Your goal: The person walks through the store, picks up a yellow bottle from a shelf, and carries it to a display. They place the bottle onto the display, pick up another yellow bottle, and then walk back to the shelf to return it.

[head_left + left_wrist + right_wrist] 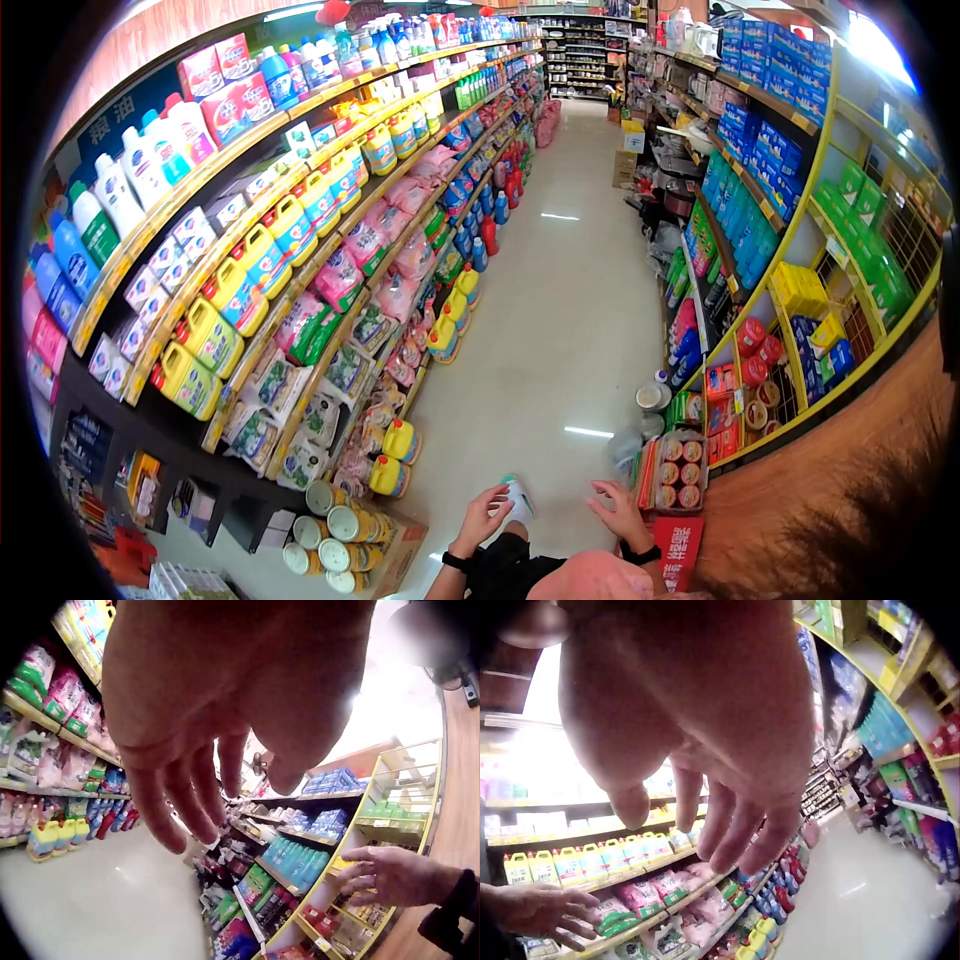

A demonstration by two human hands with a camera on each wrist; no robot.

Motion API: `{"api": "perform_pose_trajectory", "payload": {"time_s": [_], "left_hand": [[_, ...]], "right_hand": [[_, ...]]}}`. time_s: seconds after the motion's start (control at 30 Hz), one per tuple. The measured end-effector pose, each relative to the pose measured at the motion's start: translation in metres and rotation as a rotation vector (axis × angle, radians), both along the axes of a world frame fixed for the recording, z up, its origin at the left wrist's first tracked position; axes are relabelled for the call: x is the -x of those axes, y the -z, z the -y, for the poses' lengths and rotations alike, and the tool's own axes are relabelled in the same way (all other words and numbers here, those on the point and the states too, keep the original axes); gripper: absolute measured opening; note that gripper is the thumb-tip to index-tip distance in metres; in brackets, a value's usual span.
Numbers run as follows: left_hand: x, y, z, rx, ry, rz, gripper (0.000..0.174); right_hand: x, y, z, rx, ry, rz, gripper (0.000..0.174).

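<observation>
My left hand (486, 515) hangs in front of my body with loosely bent fingers and nothing in them. To its right, my right hand (617, 512) is held out at about the same height, its fingers spread and also bare. A gap separates the two hands, with the pale aisle floor (530, 330) beyond. In the left wrist view the left palm (232, 682) fills the top, fingers pointing down. The right palm (690, 705) shows the same way in the right wrist view. Nearest the right hand is a tray of round red-lidded tubs (680, 472).
Along the left runs a long shelf unit (320, 265) with detergent jugs, bottles and pink bags. Several lidded tubs (345, 525) stand at its near end by a cardboard box (403, 545). A yellow-framed rack (765, 300) curves along the right. A red sign (680, 550) lies low beside me.
</observation>
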State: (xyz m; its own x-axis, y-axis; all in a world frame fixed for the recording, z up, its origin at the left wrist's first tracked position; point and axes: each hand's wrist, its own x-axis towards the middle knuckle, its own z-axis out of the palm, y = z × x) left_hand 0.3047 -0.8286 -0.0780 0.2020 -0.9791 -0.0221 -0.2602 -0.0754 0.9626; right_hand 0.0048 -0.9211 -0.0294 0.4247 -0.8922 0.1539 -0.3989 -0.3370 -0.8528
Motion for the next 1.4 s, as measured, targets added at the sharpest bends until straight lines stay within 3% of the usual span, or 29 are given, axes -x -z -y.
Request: {"api": "perform_pose_trajectory", "payload": {"time_s": [0.23, 0.5, 0.67, 0.77, 0.87, 0.97, 1.17, 1.2, 1.3, 1.4], "left_hand": [[-0.039, -0.02, 0.117, 0.057, 0.085, -0.022, 0.046], [-0.097, -0.031, 0.226, 0.123, 0.009, -0.03, 0.048], [-0.122, -0.032, 0.278, 0.091, -0.009, -0.103, 0.052], [-0.132, -0.031, 0.308, 0.012, 0.103, -0.05, 0.058], [-0.136, -0.027, 0.348, 0.008, 0.453, 0.141, 0.065], [-0.126, -0.011, 0.401, -0.044, 0.747, -0.049, 0.071], [-0.106, -0.024, 0.507, -0.137, 0.85, -0.405, 0.073], [-0.107, -0.024, 0.526, -0.127, 0.844, -0.352, 0.071], [-0.114, -0.019, 0.581, -0.065, 0.832, -0.198, 0.065], [-0.122, -0.004, 0.626, -0.052, 0.866, -0.074, 0.062]], "right_hand": [[-0.07, -0.04, 0.114, 0.035, -0.049, -0.021, 0.038], [-0.152, -0.026, 0.228, 0.091, -0.05, -0.017, 0.039], [-0.2, -0.007, 0.267, 0.021, 0.053, 0.18, 0.041], [-0.218, -0.011, 0.289, -0.015, 0.083, 0.245, 0.04], [-0.236, -0.024, 0.321, -0.026, 0.046, 0.317, 0.039], [-0.252, -0.034, 0.367, -0.026, -0.018, 0.373, 0.039], [-0.288, -0.056, 0.481, 0.044, -0.09, 0.42, 0.037], [-0.289, -0.058, 0.499, 0.088, -0.094, 0.389, 0.038], [-0.295, -0.044, 0.562, 0.525, -0.068, 0.124, 0.041], [-0.296, -0.034, 0.607, 0.539, -0.03, 0.074, 0.042]]}}
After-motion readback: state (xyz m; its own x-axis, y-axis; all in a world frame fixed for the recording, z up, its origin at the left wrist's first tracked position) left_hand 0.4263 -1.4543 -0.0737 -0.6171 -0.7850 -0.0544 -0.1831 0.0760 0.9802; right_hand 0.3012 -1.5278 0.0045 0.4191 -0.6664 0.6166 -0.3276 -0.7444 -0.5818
